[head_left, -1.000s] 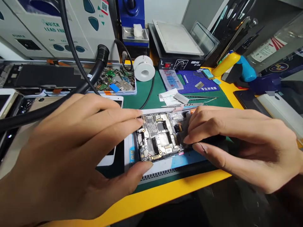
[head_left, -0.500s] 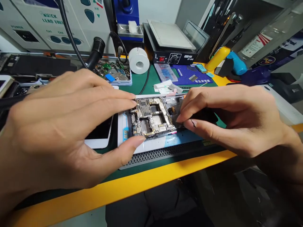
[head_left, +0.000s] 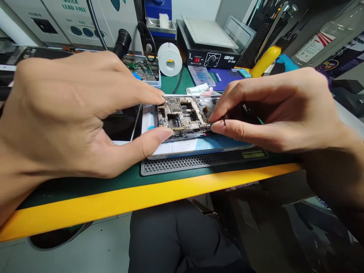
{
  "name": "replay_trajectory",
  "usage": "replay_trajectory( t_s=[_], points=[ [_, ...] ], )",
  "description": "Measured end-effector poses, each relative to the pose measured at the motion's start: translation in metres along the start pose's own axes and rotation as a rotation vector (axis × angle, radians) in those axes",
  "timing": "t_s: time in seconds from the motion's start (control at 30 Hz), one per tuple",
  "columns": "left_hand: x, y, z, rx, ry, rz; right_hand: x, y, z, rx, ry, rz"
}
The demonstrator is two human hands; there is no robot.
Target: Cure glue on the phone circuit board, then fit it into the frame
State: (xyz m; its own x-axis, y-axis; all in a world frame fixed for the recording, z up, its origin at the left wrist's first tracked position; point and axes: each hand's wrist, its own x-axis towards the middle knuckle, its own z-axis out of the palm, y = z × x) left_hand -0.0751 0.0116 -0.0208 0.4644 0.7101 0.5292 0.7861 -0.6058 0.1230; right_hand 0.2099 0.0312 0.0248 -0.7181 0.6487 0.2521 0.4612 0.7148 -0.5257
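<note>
An opened phone [head_left: 189, 131] lies on a white and blue box [head_left: 196, 144], its motherboard [head_left: 174, 106] facing up with metal shields and rectangular openings. My left hand [head_left: 82, 102] spans the phone's left end, index fingertip at the far corner and thumb along the near edge. At the board's right end, my right hand [head_left: 264, 110] is closed in a pinch, thumb and index fingertips close together. A thin dark strip [head_left: 224, 120] shows between them; its full shape is hidden. Just beyond these fingertips is a small dark flex connector [head_left: 206, 110].
A grey honeycomb mat [head_left: 182, 163] lies under the box. Behind stand a solder spool [head_left: 170, 59], a BY-940 heating unit [head_left: 212, 58], a tray of circuit boards [head_left: 146, 72] and a rework station [head_left: 65, 22]. A yellow table edge [head_left: 142, 191] runs in front.
The view has tilted downward, so everything sits higher in the picture. My right fingertips have come slightly left, closer to the board's edge. My left hand keeps its place on the phone.
</note>
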Motion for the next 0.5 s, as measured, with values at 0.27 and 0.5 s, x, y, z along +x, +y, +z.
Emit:
replay_trajectory(
  t_s=[0.27, 0.5],
  points=[
    [0.005, 0.015, -0.003, -0.005, 0.084, 0.090, -0.001, 0.004, 0.003, -0.012, 0.054, -0.042],
    [0.005, 0.011, -0.001, -0.063, 0.126, 0.235, -0.001, 0.004, 0.002, 0.049, 0.017, -0.018]
  ],
)
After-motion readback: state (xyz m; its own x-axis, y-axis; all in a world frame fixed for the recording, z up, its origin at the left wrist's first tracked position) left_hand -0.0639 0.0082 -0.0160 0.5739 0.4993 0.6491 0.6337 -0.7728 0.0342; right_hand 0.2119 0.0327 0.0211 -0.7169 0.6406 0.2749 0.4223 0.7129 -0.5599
